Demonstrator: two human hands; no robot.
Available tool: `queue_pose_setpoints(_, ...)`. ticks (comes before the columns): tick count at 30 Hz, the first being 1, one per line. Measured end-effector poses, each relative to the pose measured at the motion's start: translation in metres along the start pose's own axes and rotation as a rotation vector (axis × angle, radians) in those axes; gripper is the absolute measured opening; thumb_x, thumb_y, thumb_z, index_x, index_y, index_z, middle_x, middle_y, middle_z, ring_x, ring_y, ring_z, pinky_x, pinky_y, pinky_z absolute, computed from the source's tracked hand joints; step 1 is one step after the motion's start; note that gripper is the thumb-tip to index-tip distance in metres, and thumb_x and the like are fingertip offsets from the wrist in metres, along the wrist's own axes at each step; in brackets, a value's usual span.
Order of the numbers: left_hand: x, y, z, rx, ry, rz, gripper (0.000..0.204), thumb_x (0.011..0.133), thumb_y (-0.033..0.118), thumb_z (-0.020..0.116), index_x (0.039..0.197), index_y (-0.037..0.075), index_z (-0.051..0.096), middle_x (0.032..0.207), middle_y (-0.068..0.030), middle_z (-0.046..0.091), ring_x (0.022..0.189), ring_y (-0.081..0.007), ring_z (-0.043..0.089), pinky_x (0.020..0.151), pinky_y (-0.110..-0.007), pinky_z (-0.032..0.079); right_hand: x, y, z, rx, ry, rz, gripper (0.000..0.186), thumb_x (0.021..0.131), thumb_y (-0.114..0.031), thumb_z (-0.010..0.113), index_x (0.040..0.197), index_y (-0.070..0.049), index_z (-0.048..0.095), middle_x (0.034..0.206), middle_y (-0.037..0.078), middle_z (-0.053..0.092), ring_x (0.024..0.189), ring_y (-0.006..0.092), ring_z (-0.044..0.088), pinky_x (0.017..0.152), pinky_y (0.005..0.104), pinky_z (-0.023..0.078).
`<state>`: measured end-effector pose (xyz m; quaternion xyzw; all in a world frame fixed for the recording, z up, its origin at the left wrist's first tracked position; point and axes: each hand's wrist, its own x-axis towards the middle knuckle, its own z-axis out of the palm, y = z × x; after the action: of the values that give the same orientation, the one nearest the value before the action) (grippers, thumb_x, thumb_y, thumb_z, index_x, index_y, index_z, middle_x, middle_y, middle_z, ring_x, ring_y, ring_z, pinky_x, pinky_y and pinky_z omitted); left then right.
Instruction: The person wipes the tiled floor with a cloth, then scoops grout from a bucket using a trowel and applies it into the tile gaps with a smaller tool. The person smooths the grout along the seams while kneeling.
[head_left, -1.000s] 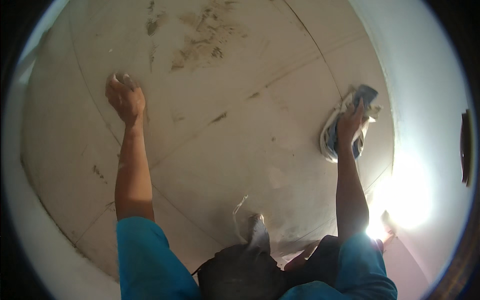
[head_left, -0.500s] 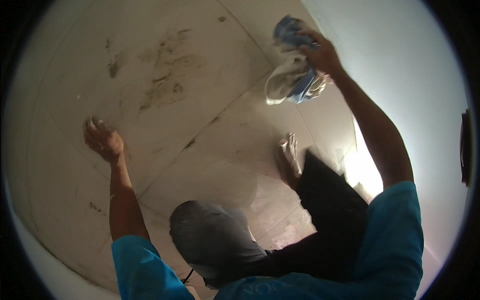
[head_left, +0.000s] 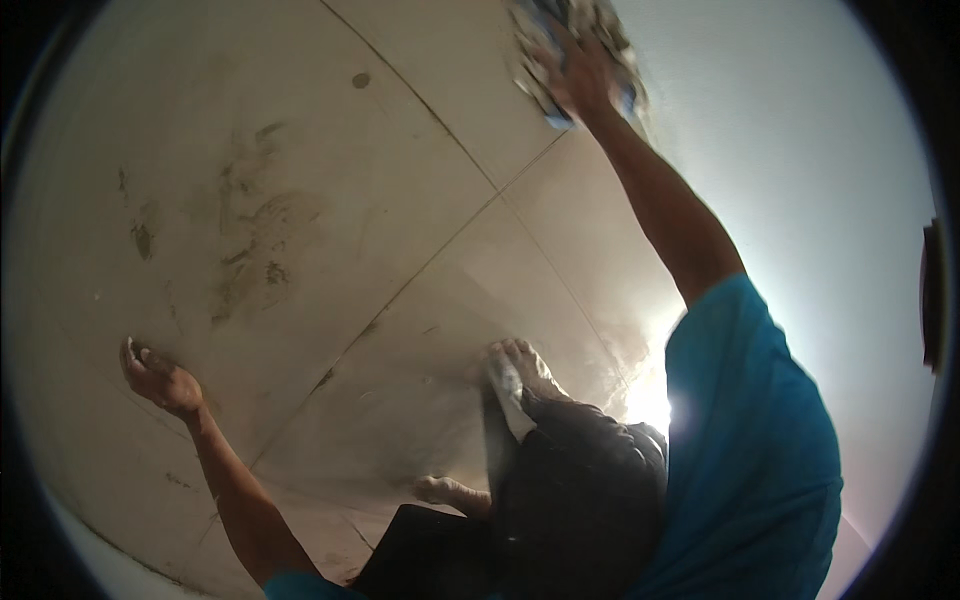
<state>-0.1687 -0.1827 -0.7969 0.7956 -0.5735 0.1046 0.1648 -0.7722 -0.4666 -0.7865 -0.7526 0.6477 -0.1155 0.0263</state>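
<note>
My right hand (head_left: 582, 85) presses a bunched blue and off-white rag (head_left: 555, 112) against the tiled floor (head_left: 430, 270) at the top, next to the white wall. Its fingers are spread over the cloth, and the rag is blurred by motion. My left hand (head_left: 162, 382) is low over the floor at the far left, with loosely bent fingers that look apart. No held thing shows in it, though the palm side is partly hidden. A dark shadow lies beside its fingers.
Dark smears (head_left: 250, 230) mark the floor left of centre, and a round dark spot (head_left: 361, 80) lies farther up. The white wall (head_left: 770, 130) runs along the right side. My bare feet (head_left: 515, 375) and dark-clothed legs (head_left: 580, 490) take up the lower middle.
My right hand has carried the rag farther away and pressed it down by the wall. My left hand sits lower and farther left in view. My legs and the view have shifted.
</note>
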Motion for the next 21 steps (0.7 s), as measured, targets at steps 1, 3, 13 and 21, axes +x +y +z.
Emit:
queue_pose_setpoints(1,-0.002,-0.011,-0.012,-0.025,0.002,0.033,0.043,0.103,0.031,0.032,0.126,-0.001,0.049,0.127,-0.0189,0.052,0.116,-0.0358,0.050,0.096,-0.047,0.042,0.038,-0.020,0.017,-0.065,0.009,-0.018,0.054,0.090,-0.040,0.053,0.138,-0.017,0.045,0.141,0.019,0.039,0.131,0.0391,0.031,0.110,0.0553,0.018)
queue_pose_setpoints(3,0.002,0.009,-0.019,-0.014,-0.032,0.023,0.044,0.102,0.032,0.033,0.127,-0.001,0.048,0.128,-0.0199,0.051,0.118,-0.0368,0.049,0.097,-0.047,0.041,0.142,-0.020,0.052,-0.132,0.025,-0.119,0.053,0.092,-0.035,0.048,0.140,-0.012,0.042,0.147,0.017,0.033,0.138,0.0371,0.023,0.112,0.0564,0.011)
queue_pose_setpoints(13,-0.019,0.046,-0.080,-0.088,-0.543,-0.411,0.052,0.101,0.042,0.034,0.134,0.004,0.046,0.135,-0.0165,0.048,0.126,-0.0335,0.045,0.104,-0.042,0.037,0.085,-0.163,0.026,0.103,-0.337,-0.581,0.053,0.091,-0.037,0.054,0.139,-0.017,0.045,0.149,0.013,0.034,0.140,0.0331,0.025,0.113,0.0518,0.016)
queue_pose_setpoints(21,-0.160,0.011,-0.247,0.234,-0.862,-0.328,0.039,0.100,0.020,0.042,0.134,0.002,0.044,0.133,-0.0173,0.050,0.125,-0.0336,0.045,0.104,-0.042,0.037,-0.050,-0.060,-0.034,-0.065,-0.112,-0.701,0.051,0.084,-0.054,0.057,0.124,-0.023,0.059,0.142,0.014,0.041,0.135,0.0326,0.032,0.111,0.0530,0.021)
